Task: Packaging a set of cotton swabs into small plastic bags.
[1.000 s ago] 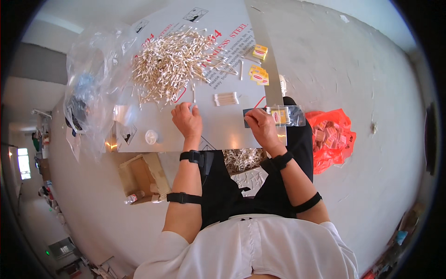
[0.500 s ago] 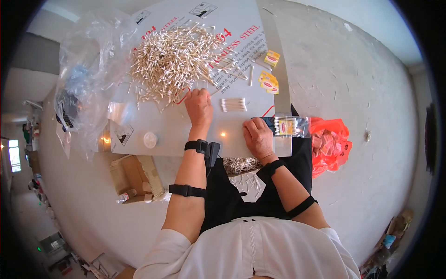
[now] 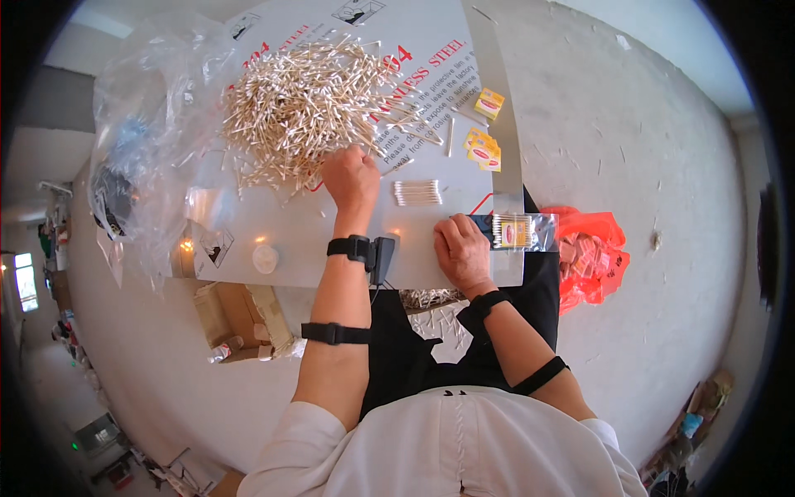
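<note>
My left hand is at the near edge of a big loose pile of cotton swabs, its fingers curled down and closed. Whatever lies under its fingertips is hidden. A neat row of cotton swabs lies flat between my two hands. My right hand rests on the table just left of a small clear packet, with its fingers bent together; I cannot make out anything in them. Inside the packet are several swabs and a yellow card, and its left end looks dark.
Yellow cards lie at the table's right edge. A crumpled clear plastic bag covers the left side, near a small round white container. Below stand an open cardboard box and a red bag of packets.
My left hand has shifted slightly up and left against the pile, and its fingers are more curled. The right hand and packet stay nearly in place as the view shifts a little.
</note>
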